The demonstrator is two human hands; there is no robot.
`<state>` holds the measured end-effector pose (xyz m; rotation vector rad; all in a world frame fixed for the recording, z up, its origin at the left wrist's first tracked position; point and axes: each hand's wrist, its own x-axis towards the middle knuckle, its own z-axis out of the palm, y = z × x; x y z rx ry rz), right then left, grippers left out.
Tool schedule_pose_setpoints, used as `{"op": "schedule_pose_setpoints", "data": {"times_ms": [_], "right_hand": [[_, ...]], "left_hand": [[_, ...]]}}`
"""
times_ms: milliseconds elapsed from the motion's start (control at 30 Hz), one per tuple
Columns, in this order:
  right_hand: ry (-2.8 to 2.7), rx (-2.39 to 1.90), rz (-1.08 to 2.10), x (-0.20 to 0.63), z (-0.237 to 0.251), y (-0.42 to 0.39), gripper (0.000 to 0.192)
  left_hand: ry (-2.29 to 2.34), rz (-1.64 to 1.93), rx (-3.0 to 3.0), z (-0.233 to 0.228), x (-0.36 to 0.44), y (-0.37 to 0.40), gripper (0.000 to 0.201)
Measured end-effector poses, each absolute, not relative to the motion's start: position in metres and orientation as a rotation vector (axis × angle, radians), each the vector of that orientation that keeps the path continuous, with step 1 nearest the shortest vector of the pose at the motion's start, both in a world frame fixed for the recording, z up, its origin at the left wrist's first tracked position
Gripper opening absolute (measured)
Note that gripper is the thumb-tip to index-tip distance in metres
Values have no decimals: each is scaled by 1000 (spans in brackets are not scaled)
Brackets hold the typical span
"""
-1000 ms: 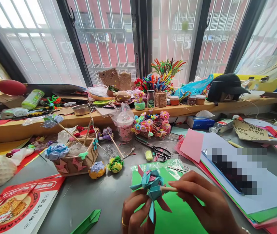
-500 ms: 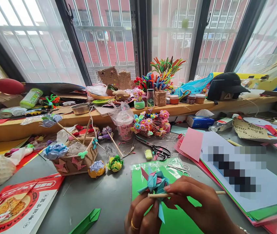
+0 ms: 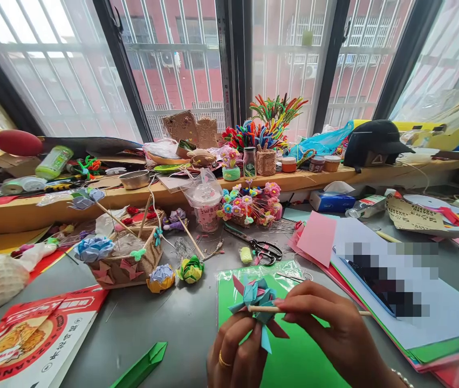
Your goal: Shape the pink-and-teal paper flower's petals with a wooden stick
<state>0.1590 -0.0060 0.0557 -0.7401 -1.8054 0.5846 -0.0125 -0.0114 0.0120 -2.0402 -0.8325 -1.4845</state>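
My left hand [image 3: 237, 350], with a ring on one finger, is closed around the underside of a folded paper flower [image 3: 258, 297] in light blue and pink. Its pointed strips stick out on several sides. Between the fingertips of my right hand [image 3: 326, 318] is a thin wooden stick [image 3: 265, 309], lying nearly level across the front of the flower. The stick's rounded tip is at the flower's left part, and its far end shows past my right hand. Beneath both hands lies a green paper pack [image 3: 229, 291] in clear plastic.
Black-handled scissors [image 3: 267, 250] and smaller scissors [image 3: 294, 277] lie behind the hands. A cardboard box [image 3: 128, 264] with paper flowers stands left, near a folded green strip [image 3: 142, 366] and a snack bag [image 3: 31, 334]. Stacked coloured paper [image 3: 447, 318] is at right; a cup [image 3: 207, 210] stands behind.
The stick has risen slightly across the flower, with my right hand moving up a little. More of the lower pink strip now shows.
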Motion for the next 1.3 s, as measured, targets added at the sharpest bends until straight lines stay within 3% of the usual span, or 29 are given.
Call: {"op": "schedule_pose_setpoints", "data": {"times_ms": [100, 233, 367, 700, 1000, 1300], "right_hand": [[-1817, -771, 541, 161, 59, -4, 21], [-1787, -798, 713, 160, 59, -4, 22], [-1765, -813, 762, 157, 57, -3, 8], [-1748, -841, 846, 158, 58, -4, 6], [-1752, -984, 971, 158, 63, -1, 24], [-1802, -1032, 943, 160, 64, 0, 20]], "left_hand": [[-826, -1445, -2054, 9, -15, -11, 10], [-853, -1443, -2024, 7, -16, -10, 10], [-798, -1442, -2014, 10, -13, -9, 11], [-783, -1408, -1993, 13, -11, -9, 14], [-807, -1407, -2044, 10, -9, -9, 15], [-731, -1220, -2070, -4, -17, -10, 10]]}}
